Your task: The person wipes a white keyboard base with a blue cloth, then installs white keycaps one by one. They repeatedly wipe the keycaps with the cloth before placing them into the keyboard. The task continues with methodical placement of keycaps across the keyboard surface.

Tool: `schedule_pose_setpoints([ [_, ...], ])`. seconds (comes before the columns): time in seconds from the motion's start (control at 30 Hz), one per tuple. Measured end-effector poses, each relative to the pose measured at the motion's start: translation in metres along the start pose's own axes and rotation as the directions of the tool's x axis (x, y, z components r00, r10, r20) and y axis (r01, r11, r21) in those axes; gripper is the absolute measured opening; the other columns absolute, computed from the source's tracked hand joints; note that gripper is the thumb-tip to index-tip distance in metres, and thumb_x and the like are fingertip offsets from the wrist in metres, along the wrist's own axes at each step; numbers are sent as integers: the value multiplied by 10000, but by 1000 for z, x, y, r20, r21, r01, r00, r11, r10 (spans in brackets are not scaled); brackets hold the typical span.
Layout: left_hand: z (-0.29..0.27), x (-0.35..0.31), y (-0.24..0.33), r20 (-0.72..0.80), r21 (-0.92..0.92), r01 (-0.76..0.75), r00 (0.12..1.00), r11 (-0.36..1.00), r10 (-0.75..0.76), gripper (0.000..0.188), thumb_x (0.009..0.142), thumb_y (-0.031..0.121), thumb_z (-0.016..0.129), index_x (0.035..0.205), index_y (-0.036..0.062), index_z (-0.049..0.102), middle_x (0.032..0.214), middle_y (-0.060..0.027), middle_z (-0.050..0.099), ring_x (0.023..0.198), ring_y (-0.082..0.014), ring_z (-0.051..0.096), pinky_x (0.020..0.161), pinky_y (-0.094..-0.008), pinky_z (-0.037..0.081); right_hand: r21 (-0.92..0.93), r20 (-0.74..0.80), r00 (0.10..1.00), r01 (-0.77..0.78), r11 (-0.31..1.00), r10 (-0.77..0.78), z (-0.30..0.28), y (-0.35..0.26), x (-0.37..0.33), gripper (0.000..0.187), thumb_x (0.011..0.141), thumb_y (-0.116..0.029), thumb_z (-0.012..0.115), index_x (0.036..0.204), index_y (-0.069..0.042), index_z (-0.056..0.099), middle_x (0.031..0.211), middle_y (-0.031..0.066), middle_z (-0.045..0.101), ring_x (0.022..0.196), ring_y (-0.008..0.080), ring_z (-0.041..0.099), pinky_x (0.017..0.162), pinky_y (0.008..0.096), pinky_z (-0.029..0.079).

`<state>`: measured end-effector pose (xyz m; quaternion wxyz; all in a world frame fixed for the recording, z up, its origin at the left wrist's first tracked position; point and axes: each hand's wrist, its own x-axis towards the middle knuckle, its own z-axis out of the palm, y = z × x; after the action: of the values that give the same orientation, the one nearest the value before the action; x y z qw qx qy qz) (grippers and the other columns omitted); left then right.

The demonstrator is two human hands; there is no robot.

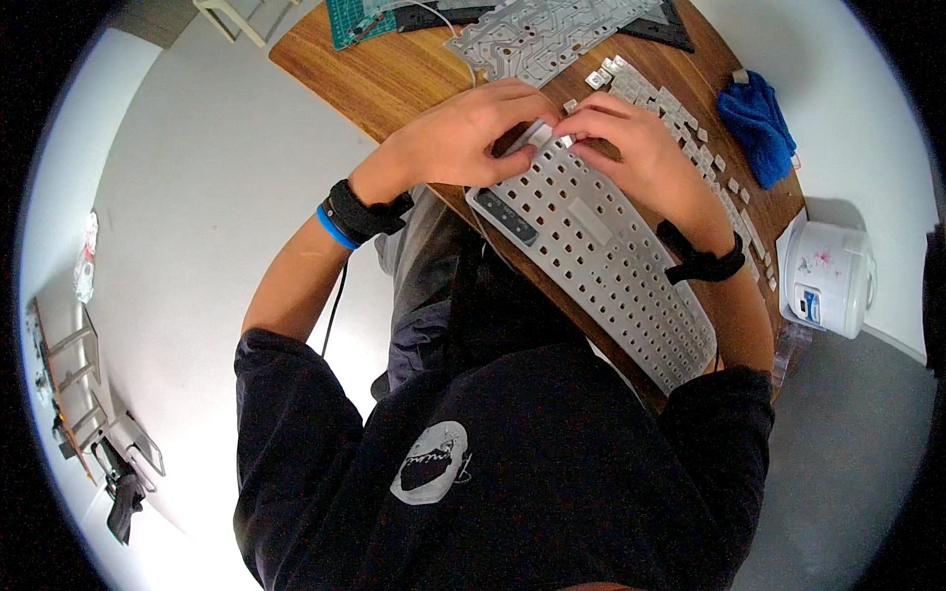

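A light grey keyboard panel [591,246], dotted with rows of holes, lies slanted from the table edge towards my right elbow. At its far end my left hand [473,133] is closed on the panel's edge, thumb on top. My right hand [641,148] pinches a small white keycap [565,141] against the same end; its fingers partly hide the piece. A dark strip [505,217] runs along the panel's left side. Beyond the right hand, many loose white keycaps [690,128] are spread over the wooden table [365,84].
At the table's far side lie a printed circuit sheet [542,39], a green cutting mat [345,22] and dark flat parts [675,30]. A blue cloth [755,128] rests at the right edge. Past it stands a white rounded appliance [828,276].
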<state>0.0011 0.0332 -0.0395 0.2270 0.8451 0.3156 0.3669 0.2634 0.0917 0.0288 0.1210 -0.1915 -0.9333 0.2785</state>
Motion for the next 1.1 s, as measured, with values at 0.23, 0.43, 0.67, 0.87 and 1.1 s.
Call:
schedule_pose_setpoints([
  [0.23, 0, 0, 0, -14, -13, -1, 1000, 1000, 1, 456, 884, 33, 741, 1330, 20, 644, 1264, -158, 681, 1180, -365, 662, 1046, -456, 548, -57, -28, 998, 54, 997, -56, 6, 3, -1, 259, 933, -56, 778, 1184, -34, 718, 1119, 139, 677, 990, 362, 713, 841, 426, 586],
  [0.43, 1, -1, 0, -5, -32, 61, 998, 998, -61, 460, 888, 39, 745, 1336, 29, 643, 1246, -156, 677, 1156, -344, 675, 1027, -439, 564, 33, -60, 998, 7, 999, -5, 10, 4, 0, 204, 921, -69, 796, 1094, -23, 699, 1032, 149, 673, 931, 381, 711, 799, 435, 584],
  [0.67, 1, -2, 1, 15, -10, 43, 999, 999, -43, 489, 879, 49, 753, 1352, 32, 632, 1278, -166, 675, 1196, -365, 669, 1056, -443, 552, -61, -51, 998, 30, 998, -33, 10, -2, 6, 111, 918, -79, 768, 966, -14, 693, 965, 141, 665, 897, 390, 692, 769, 467, 558],
  [0.87, 0, 2, 5, 40, 5, 90, 995, 996, -90, 481, 881, 46, 739, 1349, 36, 630, 1293, -178, 669, 1231, -392, 655, 1081, -460, 532, -129, -90, 995, 41, 991, -53, 17, 0, 1, 114, 914, -139, 740, 950, -37, 702, 963, 125, 674, 931, 377, 705, 781, 464, 562],
  [1.1, -2, 6, 12, 41, -11, 92, 995, 996, -91, 417, 901, 36, 706, 1314, 33, 651, 1304, -186, 687, 1262, -389, 651, 1099, -470, 522, -163, -109, 993, 18, 987, -36, 18, 2, -12, 162, 1012, -185, 690, 1097, -71, 766, 1069, 118, 754, 1024, 379, 723, 877, 486, 587],
])
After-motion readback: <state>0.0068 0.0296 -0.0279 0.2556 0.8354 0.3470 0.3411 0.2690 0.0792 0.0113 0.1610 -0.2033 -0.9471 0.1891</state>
